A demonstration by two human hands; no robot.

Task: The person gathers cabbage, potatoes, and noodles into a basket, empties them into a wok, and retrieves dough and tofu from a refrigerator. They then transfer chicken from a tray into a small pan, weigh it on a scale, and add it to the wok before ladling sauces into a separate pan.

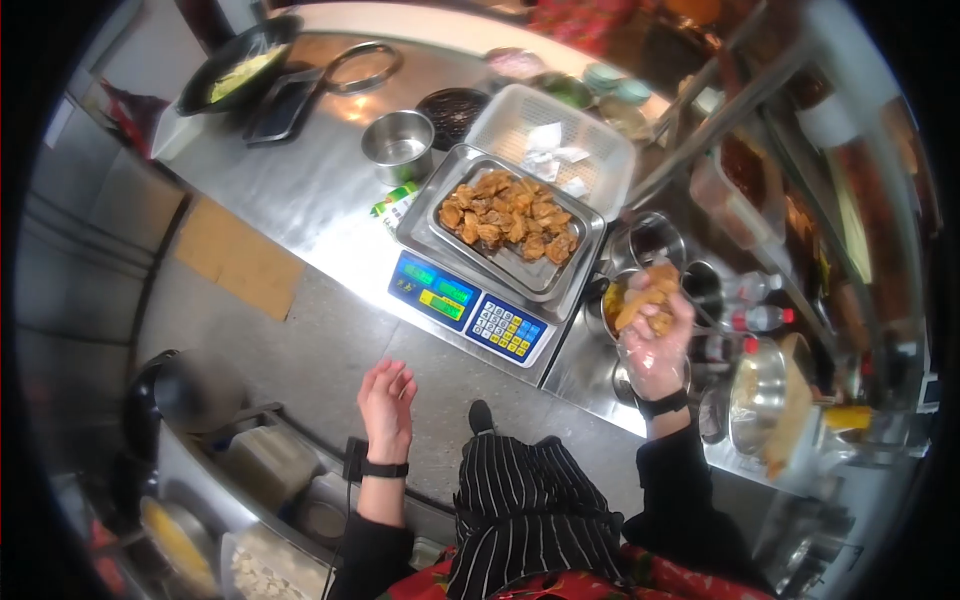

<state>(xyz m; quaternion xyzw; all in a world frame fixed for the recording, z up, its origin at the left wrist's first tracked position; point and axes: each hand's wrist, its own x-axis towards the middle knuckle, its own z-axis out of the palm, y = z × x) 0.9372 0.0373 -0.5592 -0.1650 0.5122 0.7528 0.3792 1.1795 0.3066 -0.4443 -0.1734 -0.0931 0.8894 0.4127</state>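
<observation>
My right hand [655,345], in a clear plastic glove, is closed around brown pieces of food [650,297] over a metal pot at the right. Bare and empty, my left hand [388,408] hangs over the floor in front of the scale, its fingers slightly curled and apart. A metal tray [440,222] heaped with browned food pieces [510,217] rests on the digital scale [466,300], whose display is lit green.
A white basket [610,165] with crumpled paper stands behind the tray. Beside it are a steel pot [398,145] and a green packet [393,200]. Bottles [765,318] and a steel bowl [757,390] stand at the right. Containers line the lower left counter.
</observation>
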